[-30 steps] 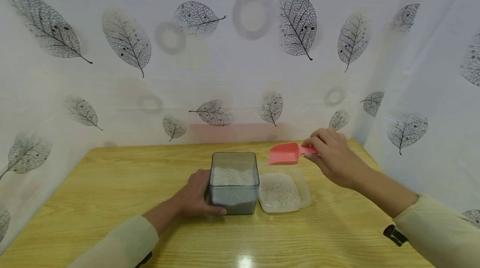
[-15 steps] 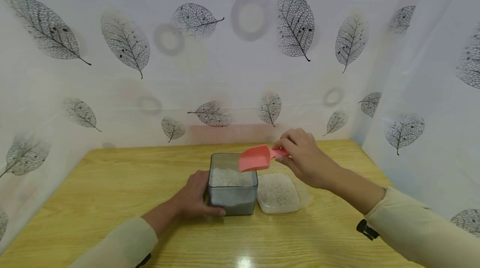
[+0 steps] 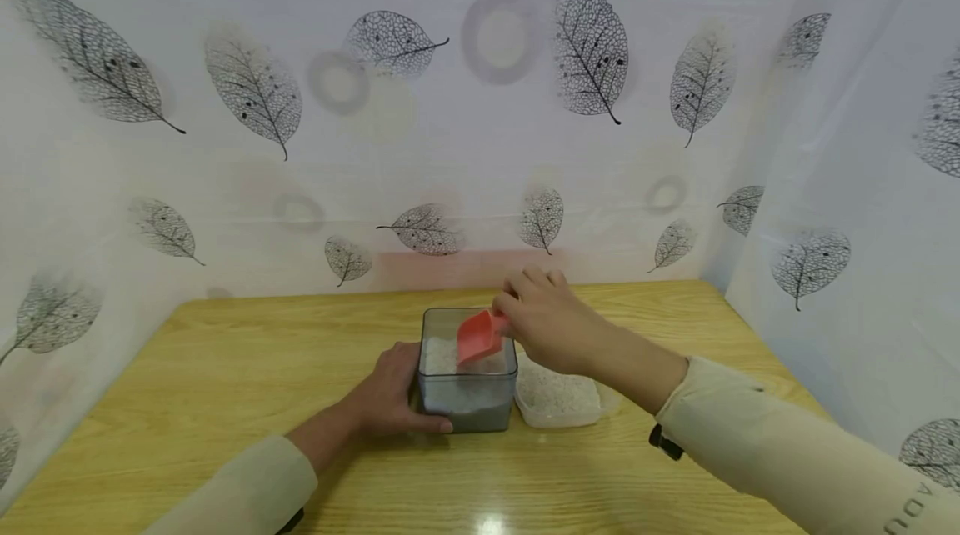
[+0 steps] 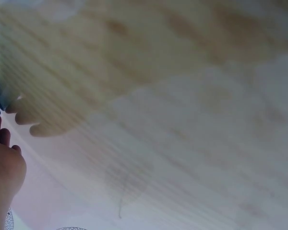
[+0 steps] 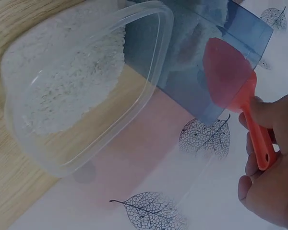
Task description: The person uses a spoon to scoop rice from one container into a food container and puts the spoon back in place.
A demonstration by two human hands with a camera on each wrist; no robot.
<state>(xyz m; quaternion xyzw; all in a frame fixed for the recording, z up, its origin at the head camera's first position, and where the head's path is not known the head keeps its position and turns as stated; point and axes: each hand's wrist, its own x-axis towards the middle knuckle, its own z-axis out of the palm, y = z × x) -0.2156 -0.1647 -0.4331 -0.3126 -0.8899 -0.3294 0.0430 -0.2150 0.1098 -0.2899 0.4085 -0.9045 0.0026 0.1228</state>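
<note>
A square, see-through grey-blue bin (image 3: 468, 408), partly filled with rice (image 3: 440, 353), stands on the table. My left hand (image 3: 390, 393) holds it from the left, thumb along the front and fingers around the far side; the left wrist view catches only part of this. My right hand (image 3: 551, 325) grips a red scoop (image 3: 477, 340) by its handle. The scoop's bowl is tilted inside the bin's opening, above the rice. In the right wrist view the scoop's handle (image 5: 260, 139) lies between thumb and fingers, and the bowl shows through the bin's wall.
Directly right of the bin sits a clear plastic tub (image 3: 558, 419) with more rice (image 5: 81, 81) in it, partly under my right forearm. Behind the wooden table (image 3: 262, 352) hangs a white curtain (image 3: 465, 127) with leaf prints.
My right hand has carried the scoop leftward from above the clear tub, then down into the bin's opening, tilting it. The left hand stays on the bin.
</note>
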